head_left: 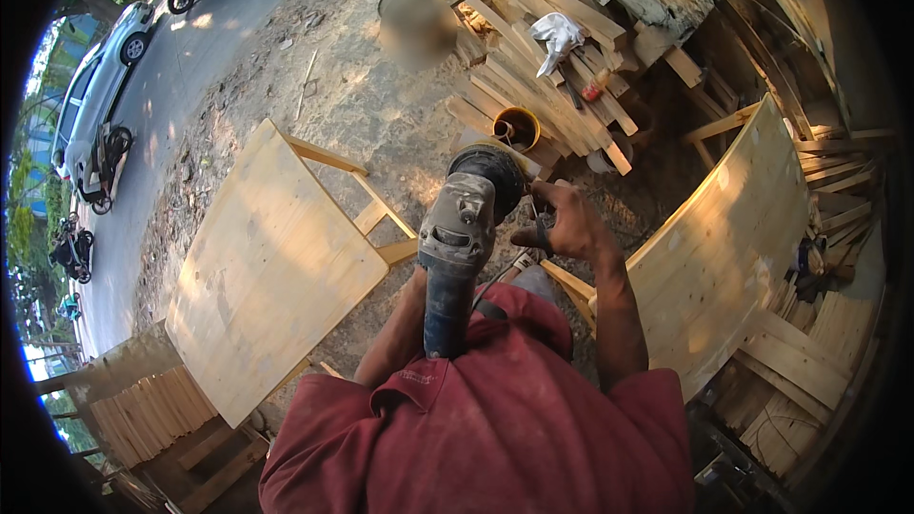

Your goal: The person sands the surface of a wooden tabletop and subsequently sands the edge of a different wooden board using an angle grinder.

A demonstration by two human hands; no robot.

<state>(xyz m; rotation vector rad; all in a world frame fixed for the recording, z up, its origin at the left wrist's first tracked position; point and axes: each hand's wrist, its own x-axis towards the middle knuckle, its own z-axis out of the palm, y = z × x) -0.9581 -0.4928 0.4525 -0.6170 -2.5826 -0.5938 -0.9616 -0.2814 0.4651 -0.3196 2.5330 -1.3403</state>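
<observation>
Power tool [464, 224]: one, dusty, in front of the red shirt [505, 419] and between the two panels, its round head away from the body.
Right hand [571, 219]: fingers bent and partly spread, just beside the tool's round head; whether they touch it or pinch anything small, I cannot tell.
Left hand: hidden behind the tool, its forearm [392, 335] showing; how far its fingers are closed, and on what, I cannot tell.
Done: left panel [276, 257] and right panel [728, 257] already have broad, flat faces, and wooden framing shows under the left one.
Left to do: both faces look patchy, so surfacing is probably unfinished; the tool is apart from both, which suggests a pause to see to its head.
Panels: two, one on each side.
Bucket [538, 127]: one, yellow-rimmed, beyond the tool.
White cloth [557, 41]: one, on the timber.
Loose timber [509, 90]: many overlapping pieces, not countable.
Car [84, 100]: one, silver.
Motorcycles [112, 157]: three that show, along the road.
</observation>
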